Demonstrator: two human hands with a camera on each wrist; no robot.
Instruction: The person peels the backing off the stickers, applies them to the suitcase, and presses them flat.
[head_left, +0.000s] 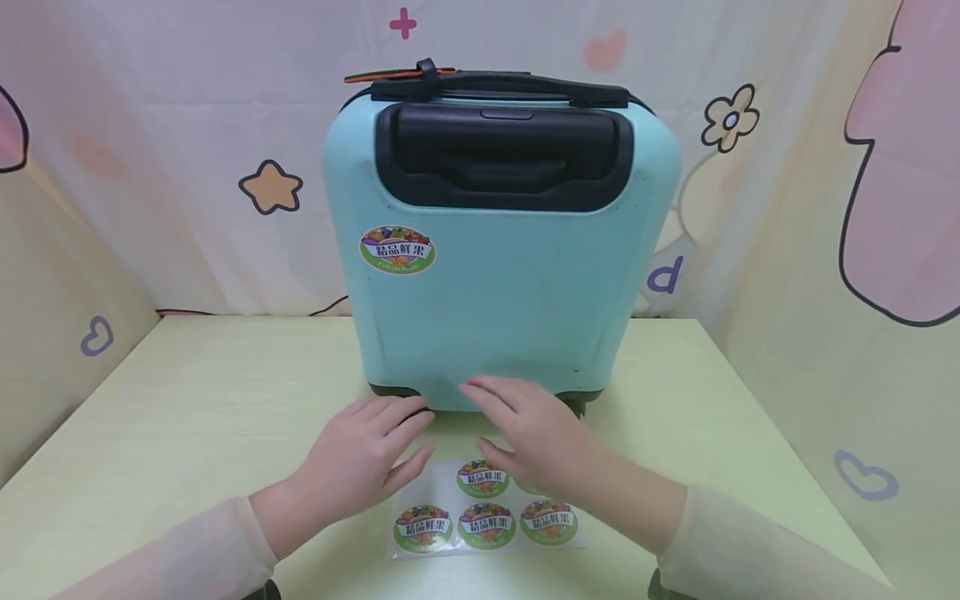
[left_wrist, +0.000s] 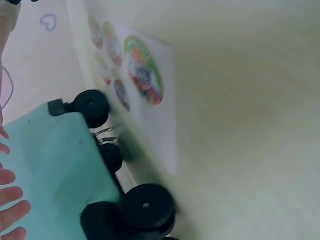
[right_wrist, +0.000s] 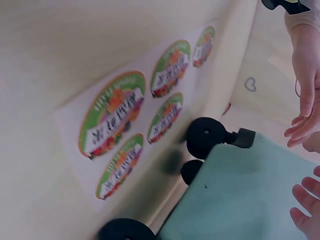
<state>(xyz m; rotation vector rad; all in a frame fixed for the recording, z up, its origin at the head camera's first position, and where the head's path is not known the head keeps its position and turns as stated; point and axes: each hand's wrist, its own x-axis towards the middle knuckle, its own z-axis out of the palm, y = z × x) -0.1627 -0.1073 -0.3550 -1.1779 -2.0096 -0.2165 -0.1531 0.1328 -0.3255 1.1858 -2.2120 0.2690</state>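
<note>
A light blue suitcase (head_left: 487,308) stands upright on the table. One oval fruit sticker (head_left: 397,250) is on the upper left of its front. In front of it lies a sheet of stickers (head_left: 442,486), several ovals still on it and its upper left spot bare. My left hand (head_left: 352,458) hovers over the sheet's left side, fingers extended towards the suitcase's bottom edge. Over the sheet's right side is my right hand (head_left: 536,429), its fingers also extended and partly hiding one sticker. Neither hand holds anything. Whether the fingertips touch the suitcase I cannot tell.
The suitcase has a black recessed handle (head_left: 510,154) and a black top strap (head_left: 510,83). Black wheels (left_wrist: 147,207) show beneath it in the left wrist view. Patterned cloth (head_left: 187,167) hangs behind and at both sides of the pale table (head_left: 150,450).
</note>
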